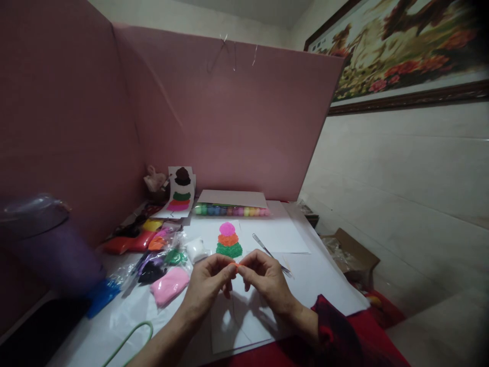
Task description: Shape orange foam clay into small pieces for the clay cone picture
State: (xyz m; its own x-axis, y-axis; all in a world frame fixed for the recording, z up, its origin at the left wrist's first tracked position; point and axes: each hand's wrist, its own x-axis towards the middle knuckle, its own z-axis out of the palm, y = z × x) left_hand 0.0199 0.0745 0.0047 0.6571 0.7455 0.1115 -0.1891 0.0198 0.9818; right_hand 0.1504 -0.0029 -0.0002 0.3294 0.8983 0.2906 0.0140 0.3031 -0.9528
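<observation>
Orange bit, perhaps clay — left hand, right hand angled inward, pinching.

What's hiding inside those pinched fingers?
A small orange piece shows between the left hand and the right hand. Both hands cover the rest of it, so its whole shape can't be seen.

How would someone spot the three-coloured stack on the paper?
Below the big pink partition, find the white paper. On it, just beyond the left hand and right hand, lies a textured stack. Unlike the back-left card, it runs pink, orange, green downward.
</observation>
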